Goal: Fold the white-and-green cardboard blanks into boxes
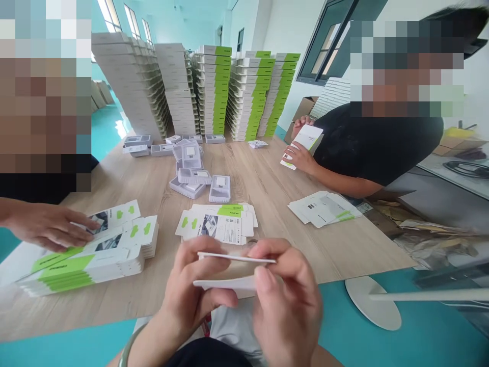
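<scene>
Between my two hands is a white cardboard carton (227, 283), seen end-on, its two thin panels apart with a gap between them. My left hand (191, 288) grips its left side, the fingers at the upper panel and the thumb under the lower one. On the other side, my right hand (292, 298) pinches the panels with fingers above and thumb against the lower panel's end. Just beyond my fingers lies a small pile of flat white-and-green cartons (225, 227) with printed pictures and text.
Grey plastic trays (191, 155) lie mid-table, before tall stacks of white-and-green boxes (214, 92). At left, a co-worker's hand (57, 227) rests on stacked flat cartons (114, 262). A person at right holds a carton (305, 140); more flat cartons (324, 209) lie nearby.
</scene>
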`<state>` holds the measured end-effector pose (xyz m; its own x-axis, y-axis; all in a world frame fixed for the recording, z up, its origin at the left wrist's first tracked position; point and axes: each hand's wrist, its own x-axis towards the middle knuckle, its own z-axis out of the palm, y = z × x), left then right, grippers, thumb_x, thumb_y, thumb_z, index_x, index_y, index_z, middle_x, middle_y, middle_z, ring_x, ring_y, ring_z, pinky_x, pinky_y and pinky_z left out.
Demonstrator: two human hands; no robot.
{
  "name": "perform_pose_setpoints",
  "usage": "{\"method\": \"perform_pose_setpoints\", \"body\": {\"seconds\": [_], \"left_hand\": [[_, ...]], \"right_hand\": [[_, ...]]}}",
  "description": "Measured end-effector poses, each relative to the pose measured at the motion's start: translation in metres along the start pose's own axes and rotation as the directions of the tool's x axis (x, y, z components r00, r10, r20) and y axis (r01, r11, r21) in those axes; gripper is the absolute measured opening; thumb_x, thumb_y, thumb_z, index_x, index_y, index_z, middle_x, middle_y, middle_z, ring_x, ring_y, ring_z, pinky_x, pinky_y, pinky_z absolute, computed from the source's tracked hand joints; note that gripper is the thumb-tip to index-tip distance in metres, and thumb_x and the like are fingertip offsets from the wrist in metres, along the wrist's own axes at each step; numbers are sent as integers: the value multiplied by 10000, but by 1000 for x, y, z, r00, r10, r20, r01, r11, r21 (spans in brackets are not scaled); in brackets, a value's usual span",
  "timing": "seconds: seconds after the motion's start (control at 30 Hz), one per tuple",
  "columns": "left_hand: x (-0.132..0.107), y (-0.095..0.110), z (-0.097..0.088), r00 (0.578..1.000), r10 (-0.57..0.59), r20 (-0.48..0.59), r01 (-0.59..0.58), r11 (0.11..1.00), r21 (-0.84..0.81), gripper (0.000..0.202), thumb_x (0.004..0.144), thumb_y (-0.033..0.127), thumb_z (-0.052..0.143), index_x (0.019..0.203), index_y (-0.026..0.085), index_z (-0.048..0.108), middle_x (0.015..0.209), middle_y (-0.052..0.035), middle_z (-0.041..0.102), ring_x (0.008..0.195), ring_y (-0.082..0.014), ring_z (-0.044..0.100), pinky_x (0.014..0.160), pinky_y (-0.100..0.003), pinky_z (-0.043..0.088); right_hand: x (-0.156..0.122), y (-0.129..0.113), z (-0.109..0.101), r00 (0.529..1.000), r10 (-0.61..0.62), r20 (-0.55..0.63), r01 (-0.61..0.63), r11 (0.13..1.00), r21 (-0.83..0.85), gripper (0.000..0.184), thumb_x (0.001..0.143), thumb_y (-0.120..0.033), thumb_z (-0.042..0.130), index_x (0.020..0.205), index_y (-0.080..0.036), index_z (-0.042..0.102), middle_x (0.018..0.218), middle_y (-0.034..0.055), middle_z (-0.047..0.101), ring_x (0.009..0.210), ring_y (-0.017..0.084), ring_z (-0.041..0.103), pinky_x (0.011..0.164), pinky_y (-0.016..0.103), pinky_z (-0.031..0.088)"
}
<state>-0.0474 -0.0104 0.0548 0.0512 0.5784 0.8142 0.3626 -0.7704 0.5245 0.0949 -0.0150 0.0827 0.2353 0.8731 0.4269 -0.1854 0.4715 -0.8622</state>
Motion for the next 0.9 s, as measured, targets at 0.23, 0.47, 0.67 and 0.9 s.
{"method": "perform_pose_setpoints", "body": {"seconds": [0.23,0.47,0.67,0.9], "left_hand": [[-15,-9,26,758,-643,-111,562,730,-390,273,1075,472,528,1135,283,715,1146,-47,664,1066,-210,627,908,-286,511],[-18,-19,36,545,-809,-219,532,535,-656,245,825,463,869,882,246,769,1028,10,641,898,-157,585,778,-214,512],[6,-6,40,369,-881,-297,449,448,-773,363,651,289,918,634,217,562,926,33,627,879,-153,564,776,-220,519],[23,-1,39,283,-907,-312,430,410,-804,240,531,191,784,728,250,659,814,47,632,852,-148,554,750,-202,479]], "right_hand": [[8,52,27,983,-113,-142,114,994,-4,222,994,-243,627,784,-238,556,895,-12,663,804,145,652,711,269,565],[3,62,32,983,-142,-116,134,988,-73,241,976,-227,623,779,-240,485,977,9,629,843,155,641,695,261,554],[0,67,34,982,-149,-116,140,987,-79,210,965,-209,625,832,-253,467,1071,10,572,867,147,644,718,273,540],[-2,69,33,986,-161,-47,162,987,9,173,980,-143,535,1051,-300,542,1048,-3,593,890,151,618,811,304,549]]}}
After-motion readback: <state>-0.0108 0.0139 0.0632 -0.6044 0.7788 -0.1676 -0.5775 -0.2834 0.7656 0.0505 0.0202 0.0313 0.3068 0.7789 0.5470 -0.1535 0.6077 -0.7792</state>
